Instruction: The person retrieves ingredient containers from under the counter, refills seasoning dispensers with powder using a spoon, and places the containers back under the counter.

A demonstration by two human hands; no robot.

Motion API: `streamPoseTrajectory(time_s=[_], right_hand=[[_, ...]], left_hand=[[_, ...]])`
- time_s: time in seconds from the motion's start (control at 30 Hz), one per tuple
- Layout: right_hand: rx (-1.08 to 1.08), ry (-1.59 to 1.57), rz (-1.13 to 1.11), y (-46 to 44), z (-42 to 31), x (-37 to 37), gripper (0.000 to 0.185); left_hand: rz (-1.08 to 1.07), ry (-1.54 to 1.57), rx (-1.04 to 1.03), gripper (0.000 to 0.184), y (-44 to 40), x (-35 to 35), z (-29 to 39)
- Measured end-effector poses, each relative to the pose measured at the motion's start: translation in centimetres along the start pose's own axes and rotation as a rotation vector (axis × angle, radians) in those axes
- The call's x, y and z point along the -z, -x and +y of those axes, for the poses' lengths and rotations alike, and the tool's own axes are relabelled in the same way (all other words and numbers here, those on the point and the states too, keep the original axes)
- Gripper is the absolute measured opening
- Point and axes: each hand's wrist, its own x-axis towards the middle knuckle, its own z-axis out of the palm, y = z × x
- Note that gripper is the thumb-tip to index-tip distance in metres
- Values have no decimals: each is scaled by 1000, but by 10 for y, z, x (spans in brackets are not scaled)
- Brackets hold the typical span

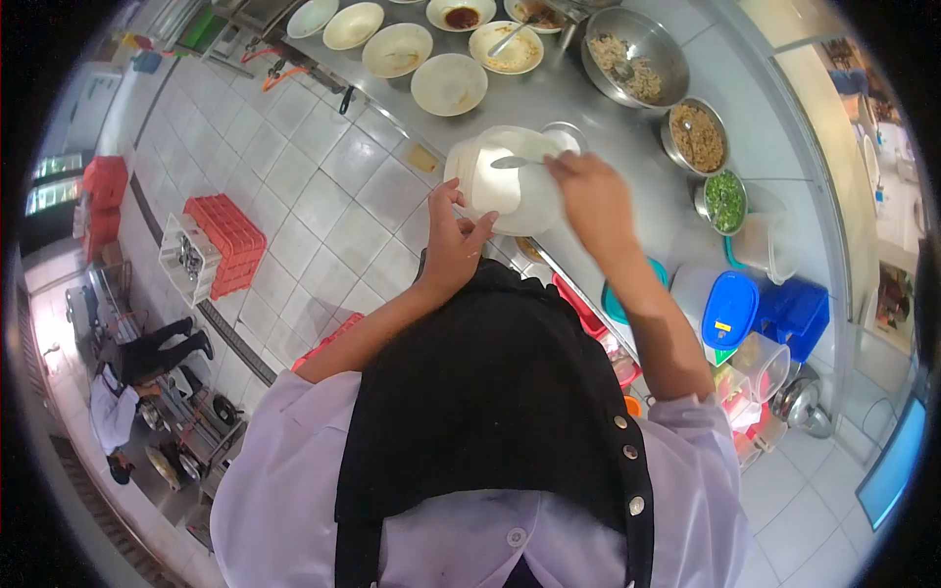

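My left hand [459, 238] is closed on the near-left side of a translucent plastic container [537, 208], with the thumb near its rim. White contents, powdery or grainy, lie inside; I cannot tell which. My right hand [594, 199] grips the handle of a metal spoon [508, 163], whose bowl is over the container's opening. A small round metal dish [567, 134] sits just beyond the container, partly hidden by my right hand. Several pale bowls stand further off, including a plain one [449, 85] and one with brown residue and a spoon [506, 48].
On the steel counter [627, 147] stand a large metal bowl [669, 61] of mixed food, a bowl of brown mince [698, 137] and chopped greens [725, 202]. A blue-lidded tub [729, 311] is at right. Red crates [227, 243] stand on the floor; another person [118, 412] is far left.
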Motion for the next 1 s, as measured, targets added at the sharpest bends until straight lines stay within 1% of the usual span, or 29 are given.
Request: streamPoseTrajectory(time_s=[0.03, 0.13, 0.23, 0.33, 0.43, 0.53, 0.67, 0.73, 0.83, 1.0], right_hand=[[-22, 104, -100, 0, -14, -19, 23], [-148, 182, -378, -5, -37, -53, 17], [-237, 24, -429, 1, -33, -85, 16], [-341, -166, -425, 6, -25, -92, 20], [-402, -340, -608, 4, -34, -93, 24], [-479, -450, -569, 6, -29, -112, 28], [-445, -608, -470, 12, -20, -105, 31], [-433, -625, -436, 11, -17, -92, 33], [-435, -645, -451, 5, -5, -64, 33], [-382, -644, -395, 2, 28, -24, 32]], left_hand=[[-16, 3, -12, 56, 2, -4, 2], [-40, -35, -66, 59, 4, -12, 2], [-47, -140, -141, 61, 3, -19, -5], [-62, -182, -169, 64, 4, -22, -1], [-93, -186, -147, 68, 9, -21, 2], [-99, -169, -134, 71, 7, -22, 1], [-85, -108, -109, 69, 7, -19, -6], [-60, -85, -107, 68, 6, -19, -8], [-16, -42, -95, 68, 5, -15, -7], [17, -19, -62, 65, 3, -8, -8]])
